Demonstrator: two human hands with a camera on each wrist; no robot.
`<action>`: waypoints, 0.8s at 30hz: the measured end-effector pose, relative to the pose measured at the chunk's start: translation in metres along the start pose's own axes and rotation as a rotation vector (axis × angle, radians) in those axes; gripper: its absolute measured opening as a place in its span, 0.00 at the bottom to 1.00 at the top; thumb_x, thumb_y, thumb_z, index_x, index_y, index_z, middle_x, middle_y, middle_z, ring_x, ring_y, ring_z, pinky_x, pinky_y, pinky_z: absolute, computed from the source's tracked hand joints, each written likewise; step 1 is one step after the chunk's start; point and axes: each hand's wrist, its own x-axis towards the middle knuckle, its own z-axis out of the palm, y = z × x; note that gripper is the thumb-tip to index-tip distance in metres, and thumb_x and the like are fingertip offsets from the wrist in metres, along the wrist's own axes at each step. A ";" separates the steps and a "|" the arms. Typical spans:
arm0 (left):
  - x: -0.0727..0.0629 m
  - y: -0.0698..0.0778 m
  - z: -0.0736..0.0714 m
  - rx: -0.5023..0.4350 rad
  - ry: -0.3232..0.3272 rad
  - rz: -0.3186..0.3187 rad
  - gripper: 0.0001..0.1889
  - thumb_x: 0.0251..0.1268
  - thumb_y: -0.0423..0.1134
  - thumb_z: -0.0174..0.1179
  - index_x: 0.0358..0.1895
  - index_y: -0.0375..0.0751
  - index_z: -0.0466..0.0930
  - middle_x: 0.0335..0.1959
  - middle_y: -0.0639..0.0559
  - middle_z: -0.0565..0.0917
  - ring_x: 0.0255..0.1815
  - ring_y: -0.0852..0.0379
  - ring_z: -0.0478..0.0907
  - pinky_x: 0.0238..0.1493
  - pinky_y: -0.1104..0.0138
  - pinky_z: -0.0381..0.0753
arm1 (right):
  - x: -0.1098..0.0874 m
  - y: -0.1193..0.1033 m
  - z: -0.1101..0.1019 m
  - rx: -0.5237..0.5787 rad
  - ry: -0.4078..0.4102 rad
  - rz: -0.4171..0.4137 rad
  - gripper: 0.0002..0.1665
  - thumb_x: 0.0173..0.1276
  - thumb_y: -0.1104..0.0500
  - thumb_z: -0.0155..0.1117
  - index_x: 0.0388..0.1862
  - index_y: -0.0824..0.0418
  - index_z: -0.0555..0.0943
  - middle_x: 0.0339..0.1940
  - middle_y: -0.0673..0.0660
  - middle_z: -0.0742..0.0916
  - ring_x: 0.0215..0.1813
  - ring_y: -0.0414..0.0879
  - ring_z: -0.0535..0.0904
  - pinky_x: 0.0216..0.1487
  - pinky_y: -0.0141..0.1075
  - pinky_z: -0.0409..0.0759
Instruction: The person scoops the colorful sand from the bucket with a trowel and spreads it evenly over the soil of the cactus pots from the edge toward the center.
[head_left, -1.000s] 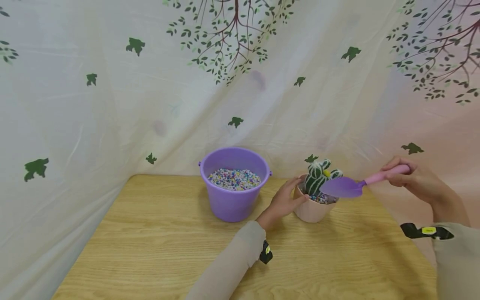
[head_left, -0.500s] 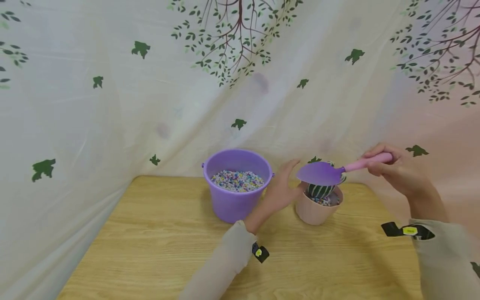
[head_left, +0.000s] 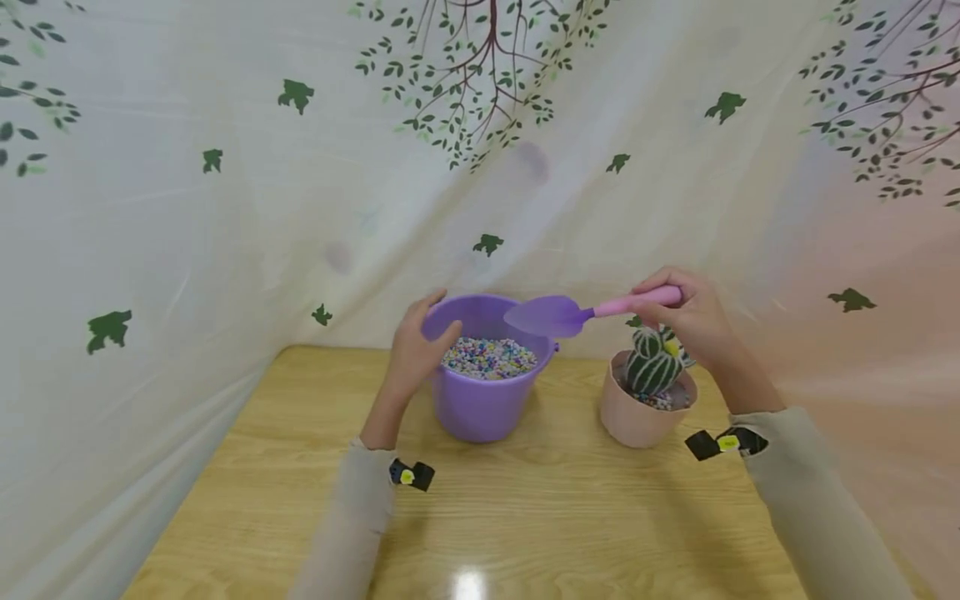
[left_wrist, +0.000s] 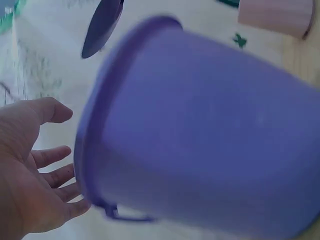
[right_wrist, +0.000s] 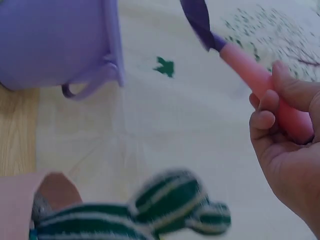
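Observation:
A purple bucket (head_left: 480, 408) with many small multicoloured beads (head_left: 487, 358) inside stands on the wooden table. My left hand (head_left: 417, 346) is at the bucket's left rim, thumb and fingers spread; in the left wrist view the fingers (left_wrist: 60, 175) are beside the rim, and contact is hard to tell. My right hand (head_left: 686, 312) grips the pink handle of a small trowel (head_left: 551, 317). Its purple blade hangs over the bucket's right side. To the right, a striped cactus (head_left: 652, 367) stands in a pale pink pot (head_left: 641, 421) with some beads around its base, just below my right hand.
The wooden table (head_left: 510, 517) runs up to a pale curtain (head_left: 247, 233) printed with leaves and branches, close behind the bucket and pot. Bare tabletop lies between bucket and pot and in front of them.
My left hand has let go of the pot and moved left to the bucket's rim. My right hand has carried the trowel left, from over the cactus to above the bucket.

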 end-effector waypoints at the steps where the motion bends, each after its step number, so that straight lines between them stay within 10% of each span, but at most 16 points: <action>1: 0.001 -0.008 -0.007 -0.032 -0.002 -0.029 0.31 0.70 0.41 0.64 0.74 0.40 0.68 0.74 0.41 0.72 0.77 0.43 0.65 0.80 0.47 0.63 | 0.003 0.000 0.008 -0.068 0.011 0.014 0.07 0.67 0.71 0.68 0.44 0.68 0.83 0.26 0.46 0.88 0.24 0.42 0.77 0.27 0.28 0.80; 11: 0.005 -0.055 -0.038 -0.274 -0.206 -0.188 0.30 0.71 0.37 0.62 0.75 0.37 0.67 0.75 0.39 0.70 0.78 0.41 0.63 0.77 0.46 0.67 | 0.041 0.015 0.072 -0.442 -0.073 -0.117 0.07 0.62 0.69 0.74 0.37 0.67 0.84 0.34 0.63 0.91 0.34 0.41 0.85 0.34 0.22 0.79; 24: 0.004 -0.068 -0.037 -0.418 -0.239 -0.261 0.33 0.73 0.37 0.61 0.78 0.42 0.62 0.79 0.41 0.64 0.80 0.44 0.60 0.80 0.50 0.64 | 0.059 0.022 0.100 -0.667 -0.186 -0.153 0.07 0.62 0.70 0.72 0.33 0.64 0.81 0.35 0.58 0.82 0.41 0.51 0.86 0.41 0.38 0.89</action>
